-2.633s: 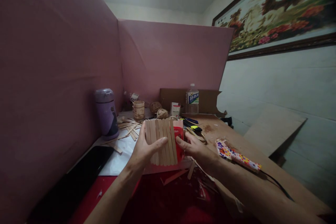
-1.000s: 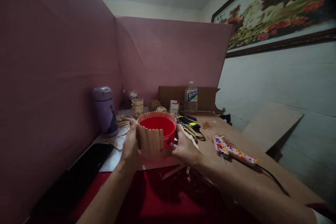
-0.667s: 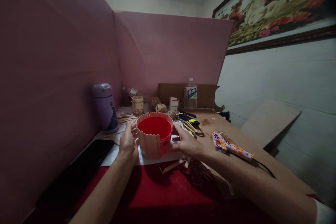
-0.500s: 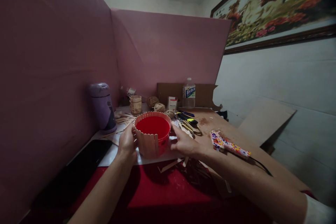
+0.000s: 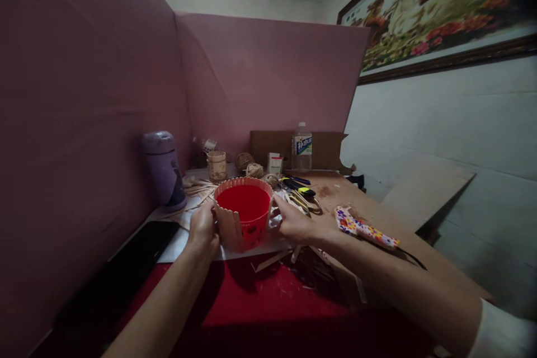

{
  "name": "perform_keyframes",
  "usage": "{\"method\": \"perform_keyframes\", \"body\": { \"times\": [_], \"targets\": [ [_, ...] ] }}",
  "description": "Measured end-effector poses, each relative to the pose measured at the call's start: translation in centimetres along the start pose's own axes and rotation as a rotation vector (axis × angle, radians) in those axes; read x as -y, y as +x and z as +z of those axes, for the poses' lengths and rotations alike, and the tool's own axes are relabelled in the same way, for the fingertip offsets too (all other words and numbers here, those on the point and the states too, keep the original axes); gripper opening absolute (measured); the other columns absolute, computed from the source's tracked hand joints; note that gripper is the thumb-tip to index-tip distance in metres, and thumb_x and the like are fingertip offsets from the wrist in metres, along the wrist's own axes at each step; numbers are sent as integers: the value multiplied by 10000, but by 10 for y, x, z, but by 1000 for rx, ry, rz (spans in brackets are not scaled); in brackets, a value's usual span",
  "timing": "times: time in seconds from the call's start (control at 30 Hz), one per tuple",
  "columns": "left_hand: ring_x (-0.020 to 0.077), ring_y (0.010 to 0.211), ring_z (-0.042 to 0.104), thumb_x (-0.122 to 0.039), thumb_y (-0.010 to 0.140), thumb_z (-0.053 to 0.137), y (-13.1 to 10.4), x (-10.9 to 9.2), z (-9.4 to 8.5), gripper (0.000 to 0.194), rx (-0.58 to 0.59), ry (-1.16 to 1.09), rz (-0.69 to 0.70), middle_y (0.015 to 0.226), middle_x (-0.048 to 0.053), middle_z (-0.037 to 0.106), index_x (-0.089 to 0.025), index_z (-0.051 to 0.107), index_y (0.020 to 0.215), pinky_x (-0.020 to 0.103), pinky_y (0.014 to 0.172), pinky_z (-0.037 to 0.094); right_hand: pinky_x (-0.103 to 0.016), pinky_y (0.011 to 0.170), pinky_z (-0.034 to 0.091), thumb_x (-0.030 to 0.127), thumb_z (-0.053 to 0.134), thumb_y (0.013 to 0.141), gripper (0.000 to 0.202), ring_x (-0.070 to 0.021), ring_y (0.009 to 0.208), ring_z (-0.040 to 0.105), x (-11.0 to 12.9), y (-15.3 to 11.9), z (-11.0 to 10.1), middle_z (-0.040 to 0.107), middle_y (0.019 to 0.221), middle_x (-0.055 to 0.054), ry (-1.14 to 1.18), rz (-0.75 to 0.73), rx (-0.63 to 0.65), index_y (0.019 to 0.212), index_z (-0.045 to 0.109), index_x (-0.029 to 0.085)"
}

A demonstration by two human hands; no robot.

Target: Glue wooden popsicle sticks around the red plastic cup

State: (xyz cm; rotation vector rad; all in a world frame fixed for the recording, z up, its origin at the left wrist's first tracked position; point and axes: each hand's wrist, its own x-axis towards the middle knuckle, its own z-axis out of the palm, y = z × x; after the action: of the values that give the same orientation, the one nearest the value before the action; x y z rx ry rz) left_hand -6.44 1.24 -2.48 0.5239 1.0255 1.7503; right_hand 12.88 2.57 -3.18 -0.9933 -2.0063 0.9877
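A: From the head camera, where's the red tub (image 5: pixel 254 233)?
B: In the middle, upright, mouth up, between both hands, above the near part of the white sheet (image 5: pixel 171 247). I can't tell if it's resting there. Wooden sticks (image 5: pixel 229 229) line its wall, with a bare red stretch on the near right.
A: And the fingers?
B: The left hand (image 5: pixel 204 228) has its fingers curled around the stick-covered left side. The right hand (image 5: pixel 292 222) has hold of the right side, fingers loosely bent, some hidden behind.
A: Anything around?
B: A purple bottle (image 5: pixel 163 174) far left, twine balls (image 5: pixel 254 170) beyond the tub, and a flowered glue gun (image 5: pixel 364 228) on the bench (image 5: pixel 373 206) at right.
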Motion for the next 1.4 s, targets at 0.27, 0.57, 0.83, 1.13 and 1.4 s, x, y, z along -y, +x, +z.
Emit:
{"method": "perform_keyframes", "body": {
  "times": [0.27, 0.57, 0.83, 1.13, 1.4],
  "targets": [
    [162, 596, 651, -143, 696, 538, -3, -1, 4, 124, 53, 21, -14, 659, 46, 702, -141, 662, 700, 266, 608, 524, -301, 625, 488, 229, 799, 557, 681, -164, 730, 566, -4, 3, 7, 631, 977, -25, 64, 6, -7, 1161, 485, 208],
    [171, 654, 646, -339, 678, 660, -9, -12, 3, 255, 261, 13, -2, 779, 35, 711, -155, 686, 853, 241, 540, 488, -309, 647, 480, 442, 791, 588, 617, -184, 784, 599, 6, 3, -7, 658, 931, -42, 244, 2, 10, 1089, 527, 195],
    [138, 740, 646, -255, 690, 672, -19, -17, 4, 171, 318, -93, 37, 848, 21, 702, -177, 680, 842, 238, 693, 520, -261, 583, 474, 563, 710, 702, 529, -181, 809, 647, 25, -8, -22, 699, 954, -68, 429, 40, 13, 1055, 594, 186],
    [311, 1061, 607, -540, 766, 633, -33, -18, 14, 497, 702, -206, -176, 1097, 120, 672, -208, 614, 1136, 533, 916, 471, -273, 572, 468, 551, 756, 627, 587, -191, 776, 646, 31, 0, -21, 694, 938, -51, 434, 5, -81, 1076, 571, 222],
    [348, 1265, 461, -487, 837, 559, -31, -40, 42, 516, 752, -360, -94, 1311, 135, 571, -228, 531, 1282, 548, 963, 451, -342, 662, 505, 544, 736, 663, 623, -238, 898, 639, 70, 11, -40, 676, 1082, -76, 307, -41, -71, 1178, 568, 236]
  ]
}}
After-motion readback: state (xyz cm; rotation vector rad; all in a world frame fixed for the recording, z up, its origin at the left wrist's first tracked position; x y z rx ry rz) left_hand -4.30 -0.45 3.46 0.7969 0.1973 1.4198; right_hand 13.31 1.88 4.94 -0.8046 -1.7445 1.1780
